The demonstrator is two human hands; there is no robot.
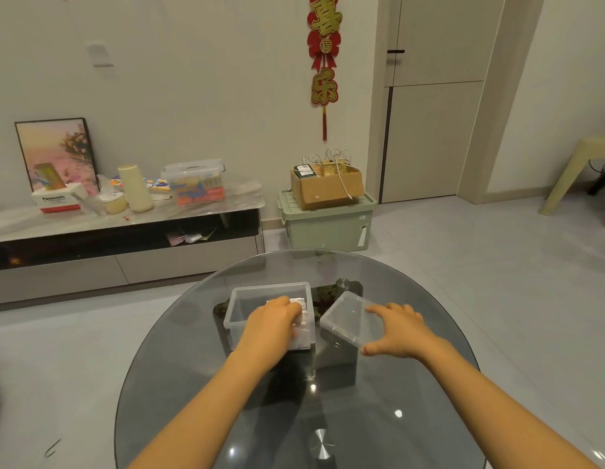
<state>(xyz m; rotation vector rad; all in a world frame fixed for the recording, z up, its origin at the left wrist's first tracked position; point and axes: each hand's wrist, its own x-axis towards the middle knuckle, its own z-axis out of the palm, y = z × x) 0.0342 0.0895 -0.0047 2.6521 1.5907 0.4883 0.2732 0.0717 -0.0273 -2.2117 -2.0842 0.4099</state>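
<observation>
While the box (pixel 260 288) stands open, I pack.
My left hand (pixel 274 321) clutches white packets (pixel 304 328) inside; my right hand (pixel 397 330), fingers spread, holds the lid (pixel 350 316), unfitted.

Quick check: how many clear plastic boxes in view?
2. One open box on the glass table, where the left hand grips white pieces inside it; one lidded box on the low cabinet. The right hand holds a loose lid. Cabinet clutter may hide more.

Pale wall (pixel 192 79); grey, seemingly tiled floor (pixel 463 265)
</observation>
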